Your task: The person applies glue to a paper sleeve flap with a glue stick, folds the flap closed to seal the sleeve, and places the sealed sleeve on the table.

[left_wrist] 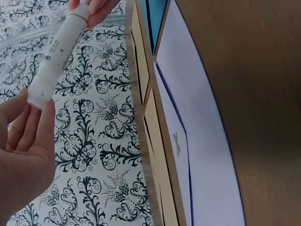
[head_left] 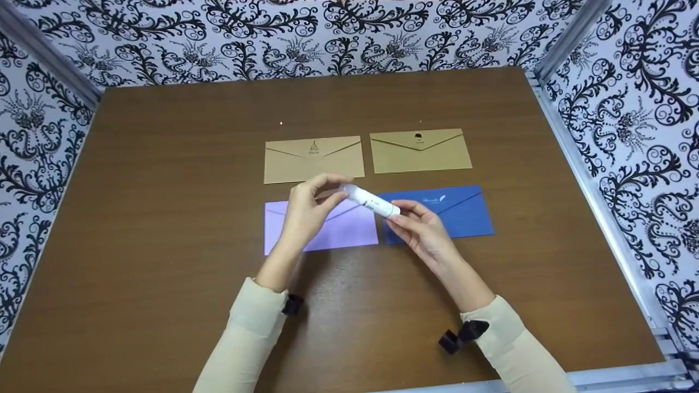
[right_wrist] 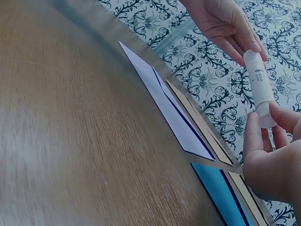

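A white glue stick [head_left: 372, 201] with small dark print is held slantwise above the envelopes, between both hands. My left hand [head_left: 308, 204] pinches its upper left end, which looks translucent in the head view. At the lower right end, my right hand [head_left: 423, 229] grips it between thumb and fingers. In the right wrist view, the glue stick [right_wrist: 258, 84] stands almost upright, with a thin line round it near the right fingers. Beneath the hands lie a lilac envelope [head_left: 349, 229] and a blue envelope [head_left: 467, 218], each partly covered by a hand.
Farther back on the brown table [head_left: 164, 218] lie a tan envelope [head_left: 314, 166] with a dark emblem and an olive-gold envelope [head_left: 420, 158]. Patterned black-and-white panels [head_left: 327, 38] with metal rails [head_left: 590, 207] border the table. A tiny pale speck [head_left: 281, 123] lies behind the envelopes.
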`<control>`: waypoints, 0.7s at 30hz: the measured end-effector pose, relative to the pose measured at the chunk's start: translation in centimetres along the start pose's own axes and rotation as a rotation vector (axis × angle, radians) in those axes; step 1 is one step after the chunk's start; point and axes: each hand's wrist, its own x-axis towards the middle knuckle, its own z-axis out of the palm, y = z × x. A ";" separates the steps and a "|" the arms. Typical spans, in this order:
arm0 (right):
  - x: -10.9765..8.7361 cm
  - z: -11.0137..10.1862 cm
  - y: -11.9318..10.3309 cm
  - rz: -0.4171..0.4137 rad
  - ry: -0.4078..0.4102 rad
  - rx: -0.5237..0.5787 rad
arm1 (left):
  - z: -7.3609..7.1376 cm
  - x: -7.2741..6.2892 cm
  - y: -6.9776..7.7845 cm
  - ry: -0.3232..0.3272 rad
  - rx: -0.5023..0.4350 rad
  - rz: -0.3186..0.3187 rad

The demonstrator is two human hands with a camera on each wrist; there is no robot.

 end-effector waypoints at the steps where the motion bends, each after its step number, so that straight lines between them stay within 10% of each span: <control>1: -0.1 0.0 0.0 -0.005 -0.004 -0.011 | 0.1 0.0 -0.1 -0.004 -0.013 -0.003; 21: -1.2 0.6 -0.5 -0.134 0.061 -0.180 | 1.4 0.0 -1.0 -0.079 -0.263 -0.066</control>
